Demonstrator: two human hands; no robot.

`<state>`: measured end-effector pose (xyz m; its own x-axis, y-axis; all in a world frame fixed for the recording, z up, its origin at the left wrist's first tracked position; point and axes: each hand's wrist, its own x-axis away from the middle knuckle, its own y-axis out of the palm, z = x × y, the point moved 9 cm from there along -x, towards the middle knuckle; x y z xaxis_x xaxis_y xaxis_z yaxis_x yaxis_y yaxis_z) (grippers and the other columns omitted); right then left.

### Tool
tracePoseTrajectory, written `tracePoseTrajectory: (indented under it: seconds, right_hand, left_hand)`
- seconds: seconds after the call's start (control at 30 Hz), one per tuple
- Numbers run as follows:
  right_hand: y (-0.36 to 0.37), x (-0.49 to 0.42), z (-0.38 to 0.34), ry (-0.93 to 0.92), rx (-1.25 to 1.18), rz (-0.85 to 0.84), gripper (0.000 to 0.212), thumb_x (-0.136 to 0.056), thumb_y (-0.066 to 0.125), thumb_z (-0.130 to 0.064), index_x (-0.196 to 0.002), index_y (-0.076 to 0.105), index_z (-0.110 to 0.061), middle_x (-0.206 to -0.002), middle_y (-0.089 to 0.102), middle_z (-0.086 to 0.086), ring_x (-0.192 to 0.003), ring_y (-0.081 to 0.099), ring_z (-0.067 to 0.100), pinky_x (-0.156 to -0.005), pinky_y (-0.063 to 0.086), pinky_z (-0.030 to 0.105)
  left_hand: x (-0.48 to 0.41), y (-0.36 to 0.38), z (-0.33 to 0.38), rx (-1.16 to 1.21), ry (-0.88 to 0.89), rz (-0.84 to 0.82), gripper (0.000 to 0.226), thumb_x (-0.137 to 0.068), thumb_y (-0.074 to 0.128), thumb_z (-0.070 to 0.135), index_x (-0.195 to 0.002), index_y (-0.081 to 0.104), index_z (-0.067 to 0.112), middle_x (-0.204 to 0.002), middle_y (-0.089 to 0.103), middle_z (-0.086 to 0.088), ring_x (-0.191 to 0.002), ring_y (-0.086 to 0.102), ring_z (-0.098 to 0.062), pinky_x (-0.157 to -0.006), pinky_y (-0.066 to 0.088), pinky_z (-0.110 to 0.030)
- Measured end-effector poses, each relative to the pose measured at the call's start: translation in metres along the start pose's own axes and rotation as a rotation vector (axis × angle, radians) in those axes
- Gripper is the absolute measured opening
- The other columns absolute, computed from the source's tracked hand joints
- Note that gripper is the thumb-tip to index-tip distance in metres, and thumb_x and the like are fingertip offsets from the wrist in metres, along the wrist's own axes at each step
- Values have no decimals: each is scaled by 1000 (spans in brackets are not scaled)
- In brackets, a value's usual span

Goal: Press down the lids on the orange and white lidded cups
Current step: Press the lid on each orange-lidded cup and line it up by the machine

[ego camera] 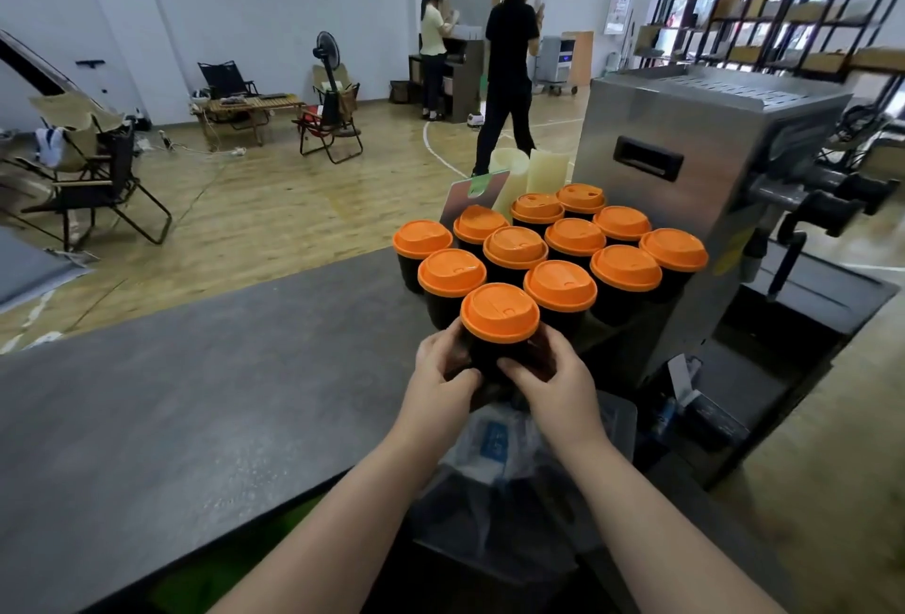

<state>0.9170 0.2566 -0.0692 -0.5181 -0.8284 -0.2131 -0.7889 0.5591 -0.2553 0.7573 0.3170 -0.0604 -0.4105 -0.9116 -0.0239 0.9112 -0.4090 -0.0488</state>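
Left hand (448, 371) and right hand (551, 376) wrap curled fingers round the nearest upright cup (489, 358), its orange lid (499, 312) just above the fingers

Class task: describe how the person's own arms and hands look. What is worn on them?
The left hand and right hand wear no gloves, and no watch, bracelet or ring is visible. The left arm and right arm are bare to the picture's lower edge: no sleeves show.
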Motion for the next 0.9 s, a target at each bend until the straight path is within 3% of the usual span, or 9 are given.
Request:
tracePoseTrajectory:
  seconds: [0.07, 0.13, 0.23, 0.33, 0.4, 0.53, 0.67, 0.9]
  right_hand:
    - [0, 3, 1, 24, 5, 6, 51, -85, 79, -28, -132, 60, -34, -121, 69, -16, -115, 63, 2, -100, 55, 36]
    - [-3, 10, 2, 31, 12, 53, 49, -86, 79, -25, -131, 60, -30, -123, 67, -13, -115, 63, 4, -99, 55, 33]
    - [-5, 30, -2, 16, 19, 109, 32, -88, 77, -24, -118, 65, -29, -111, 69, -14, -105, 65, 2, -91, 57, 29]
    - [18, 51, -14, -18, 31, -6, 15, -91, 73, -22, -96, 69, -35, -93, 71, -16, -91, 67, 1, -76, 54, 15]
    - [44, 62, -31, -49, 37, -106, 14, -92, 71, -18, -92, 70, -33, -87, 72, -11, -85, 68, 7, -72, 54, 17]
    - [121, 79, -73, -76, -27, -275, 23, -93, 69, -13, -106, 66, -31, -89, 72, 1, -85, 70, 18, -77, 59, 31]
    - [223, 107, -117, -98, -117, -444, 25, -94, 67, -7, -109, 64, -27, -84, 73, 8, -74, 71, 16, -66, 56, 24]
    - [406, 201, -198, -122, -187, -719, 29, -96, 62, -5, -117, 60, -24, -84, 73, 10, -69, 69, 15, -66, 54, 22]
  left_hand:
    - [0, -1, -2, 17, -27, -8, 72, -90, 51, -3, -148, 41, 38, -133, 44, 7, -115, 56, -5, -78, 55, -15]
    - [3, -5, -7, 90, -80, 4, 66, -92, 51, -2, -146, 43, 35, -128, 53, 3, -106, 63, -6, -79, 56, -18]
    - [14, -24, -15, 166, -129, 35, 42, -95, 50, -2, -123, 61, 27, -115, 66, -2, -96, 70, -10, -79, 58, -21]
    - [29, -65, -10, 110, -56, 79, 38, -94, 47, -8, -103, 71, 19, -97, 72, -3, -82, 68, -12, -70, 57, -21]
    - [40, -106, -2, 50, 26, 154, 40, -93, 45, -11, -95, 72, 18, -83, 71, 2, -71, 63, -10, -62, 53, -20]
    - [73, -196, 6, -28, 87, 245, 34, -99, 46, -3, -89, 71, 18, -77, 70, 5, -68, 61, -10, -60, 47, -22]
    - [123, -302, 4, -50, 76, 374, 30, -101, 47, 3, -90, 72, 16, -81, 71, 1, -72, 62, -16, -64, 47, -27]
    - [253, -497, -3, -59, 54, 746, 30, -98, 45, -6, -88, 70, 9, -77, 67, -1, -63, 57, -11, -56, 43, -19]
